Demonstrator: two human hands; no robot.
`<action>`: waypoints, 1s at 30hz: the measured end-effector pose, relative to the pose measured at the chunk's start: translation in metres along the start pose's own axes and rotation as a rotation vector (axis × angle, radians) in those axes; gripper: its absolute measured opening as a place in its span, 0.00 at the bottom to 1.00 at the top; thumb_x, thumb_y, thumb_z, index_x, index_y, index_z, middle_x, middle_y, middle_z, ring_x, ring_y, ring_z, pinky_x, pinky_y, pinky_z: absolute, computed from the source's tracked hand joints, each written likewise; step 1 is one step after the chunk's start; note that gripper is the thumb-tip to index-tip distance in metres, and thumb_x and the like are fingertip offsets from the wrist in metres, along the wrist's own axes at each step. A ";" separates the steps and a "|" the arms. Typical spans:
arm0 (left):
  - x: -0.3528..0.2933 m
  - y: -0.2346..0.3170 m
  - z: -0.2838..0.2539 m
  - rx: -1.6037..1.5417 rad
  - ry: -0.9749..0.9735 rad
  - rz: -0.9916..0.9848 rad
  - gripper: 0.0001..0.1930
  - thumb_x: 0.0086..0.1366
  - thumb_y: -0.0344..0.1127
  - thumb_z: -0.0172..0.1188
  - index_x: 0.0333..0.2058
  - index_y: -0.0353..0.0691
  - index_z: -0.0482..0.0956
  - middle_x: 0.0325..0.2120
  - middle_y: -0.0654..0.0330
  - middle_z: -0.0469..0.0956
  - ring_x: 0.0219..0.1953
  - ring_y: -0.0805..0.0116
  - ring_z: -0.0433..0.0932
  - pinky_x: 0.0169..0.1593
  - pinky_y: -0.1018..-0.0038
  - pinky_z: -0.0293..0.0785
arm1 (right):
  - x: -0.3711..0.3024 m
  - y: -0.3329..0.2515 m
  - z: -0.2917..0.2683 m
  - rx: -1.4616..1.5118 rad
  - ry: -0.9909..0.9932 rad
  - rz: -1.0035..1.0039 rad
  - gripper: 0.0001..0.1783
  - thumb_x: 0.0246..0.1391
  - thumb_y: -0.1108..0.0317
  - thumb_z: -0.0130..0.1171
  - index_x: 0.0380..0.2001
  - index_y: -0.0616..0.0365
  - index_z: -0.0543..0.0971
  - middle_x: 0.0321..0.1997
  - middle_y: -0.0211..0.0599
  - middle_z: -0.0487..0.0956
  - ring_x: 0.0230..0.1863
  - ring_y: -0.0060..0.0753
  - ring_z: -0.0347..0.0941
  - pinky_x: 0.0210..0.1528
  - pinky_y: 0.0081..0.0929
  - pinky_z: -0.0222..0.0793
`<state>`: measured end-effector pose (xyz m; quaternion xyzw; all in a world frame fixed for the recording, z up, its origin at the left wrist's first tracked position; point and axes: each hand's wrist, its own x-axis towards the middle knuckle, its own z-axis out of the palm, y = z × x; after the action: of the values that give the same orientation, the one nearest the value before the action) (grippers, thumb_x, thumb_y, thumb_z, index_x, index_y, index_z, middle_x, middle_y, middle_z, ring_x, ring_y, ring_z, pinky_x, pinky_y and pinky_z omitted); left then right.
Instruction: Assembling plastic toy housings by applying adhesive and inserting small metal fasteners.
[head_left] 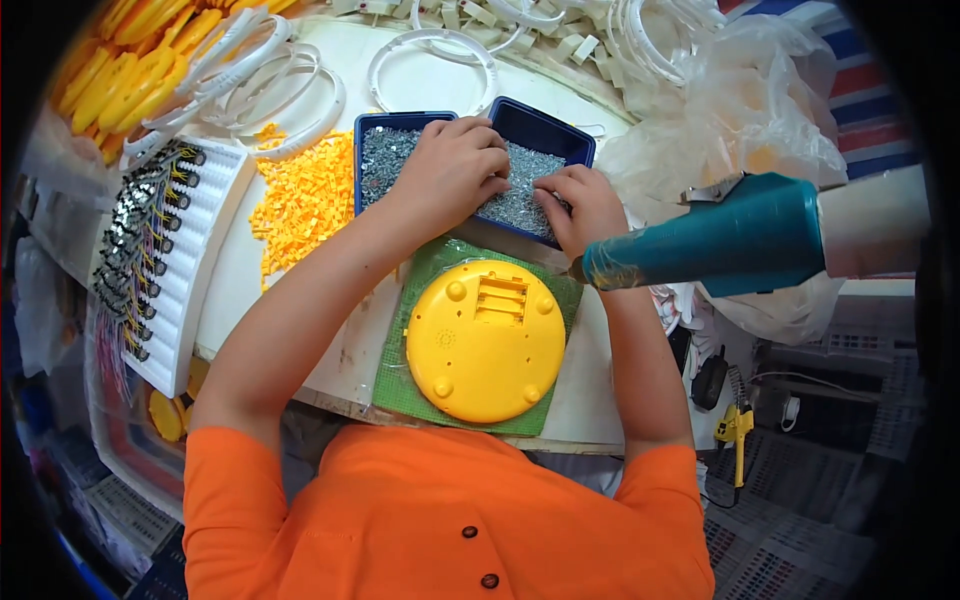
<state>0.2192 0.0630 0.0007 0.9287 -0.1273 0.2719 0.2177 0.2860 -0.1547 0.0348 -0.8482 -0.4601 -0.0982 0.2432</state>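
Observation:
Two dark blue bins of small metal screws stand side by side, the left bin (364, 160) with darker ones and the right bin (572, 145) with brighter silver screws (535, 165). My left hand (455, 168) reaches across both, its curled fingertips at the screws in the right bin. At that bin's right side, my right hand (588, 205) has thumb and forefinger drawn together over the screws. Anything in either pinch is too small to make out. Nearer me, a round yellow plastic casing (485, 345) lies on a green mat (392, 385), its battery compartment facing up.
A teal tapered tube (710, 240) crosses above my right wrist. Small orange-yellow parts (305, 200) are heaped left of the bins, beside a white foam tray (205, 250) of wired components. White rings (432, 40), yellow parts (125, 80) and plastic bags (745, 110) surround the table's far side.

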 end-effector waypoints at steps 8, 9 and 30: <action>-0.010 0.019 -0.021 -0.178 -0.096 -0.012 0.05 0.63 0.37 0.66 0.36 0.45 0.86 0.36 0.61 0.83 0.40 0.56 0.81 0.45 0.61 0.74 | -0.050 -0.033 -0.021 0.265 0.059 0.204 0.08 0.59 0.74 0.63 0.42 0.60 0.84 0.38 0.41 0.81 0.42 0.40 0.78 0.47 0.30 0.73; -0.018 0.026 -0.026 -0.232 -0.047 -0.032 0.06 0.64 0.34 0.66 0.38 0.43 0.86 0.36 0.60 0.82 0.39 0.55 0.81 0.43 0.63 0.76 | -0.060 -0.036 -0.023 0.307 0.005 0.218 0.09 0.60 0.75 0.62 0.43 0.60 0.84 0.39 0.41 0.81 0.41 0.40 0.79 0.48 0.30 0.73; -0.082 0.056 -0.047 -0.734 -0.211 -0.684 0.05 0.72 0.29 0.61 0.41 0.34 0.83 0.32 0.63 0.84 0.35 0.80 0.80 0.41 0.79 0.77 | -0.073 -0.040 -0.029 0.498 -0.309 0.470 0.10 0.63 0.70 0.61 0.42 0.66 0.82 0.36 0.43 0.84 0.37 0.33 0.82 0.44 0.29 0.75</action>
<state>0.1105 0.0464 0.0090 0.8019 0.0755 0.0272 0.5920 0.2135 -0.2048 0.0446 -0.8504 -0.2939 0.2043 0.3857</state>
